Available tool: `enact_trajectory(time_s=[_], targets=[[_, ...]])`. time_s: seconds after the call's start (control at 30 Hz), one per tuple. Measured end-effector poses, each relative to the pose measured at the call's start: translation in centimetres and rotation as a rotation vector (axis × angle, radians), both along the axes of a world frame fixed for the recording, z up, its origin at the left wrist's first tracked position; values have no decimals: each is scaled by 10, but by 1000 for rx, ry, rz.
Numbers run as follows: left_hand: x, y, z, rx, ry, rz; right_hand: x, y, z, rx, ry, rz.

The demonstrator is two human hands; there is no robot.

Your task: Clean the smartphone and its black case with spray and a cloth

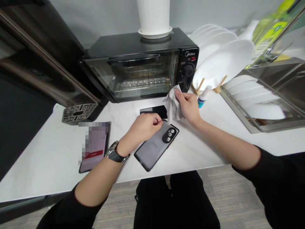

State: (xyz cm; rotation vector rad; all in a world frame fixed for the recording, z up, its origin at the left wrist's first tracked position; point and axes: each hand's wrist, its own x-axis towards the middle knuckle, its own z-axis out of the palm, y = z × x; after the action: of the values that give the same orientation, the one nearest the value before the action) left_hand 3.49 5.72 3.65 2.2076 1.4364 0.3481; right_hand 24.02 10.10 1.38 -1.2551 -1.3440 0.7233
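A light grey cloth [174,106] hangs crumpled from my right hand [189,106], pinched between thumb and fingers. My left hand [149,126], with a watch [116,153] on the wrist, is closed at the upper edge of a translucent grey phone case [154,148]; whatever its fingertips pinch is too small to make out. The case lies tilted on the white counter [188,151], its camera cutout [170,135] at the upper right. Behind my left hand lies a flat black item [156,110], partly covered. Right of my right hand stands a small spray bottle [203,97].
A phone [94,149] with a lit screen lies left of my left forearm. A black toaster oven [143,68] stands behind my hands, a drip tray [79,113] at the left. White plates [222,62] and a sink rack [256,127] are at the right.
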Motion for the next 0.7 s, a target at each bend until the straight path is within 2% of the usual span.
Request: enact_trajectory(time_s=[0.1, 0.17, 0.3, 0.43, 0.5, 0.57, 0.63, 0.7], targets=[[-6, 8, -2, -37, -210, 4, 12, 8, 4, -63, -16, 68], [-12, 15, -2, -4, -327, 35, 18, 12, 3, -113, -21, 122], [-22, 22, 7, 55, -526, 120, 23, 19, -4, -199, 1, 226], [-25, 21, 14, -107, -587, 14, 18, 21, -9, -249, 67, 290], [-23, 18, 13, -174, -567, 13, 15, 18, -6, -245, 108, 332], [-19, 16, 10, -172, -542, 70, 12, 12, -1, -144, 106, 398], [-15, 16, 7, -115, -530, 115, 10, 4, 6, 54, 18, 477], [-11, 15, 6, -59, -554, 104, 8, -3, 11, 213, -91, 543]])
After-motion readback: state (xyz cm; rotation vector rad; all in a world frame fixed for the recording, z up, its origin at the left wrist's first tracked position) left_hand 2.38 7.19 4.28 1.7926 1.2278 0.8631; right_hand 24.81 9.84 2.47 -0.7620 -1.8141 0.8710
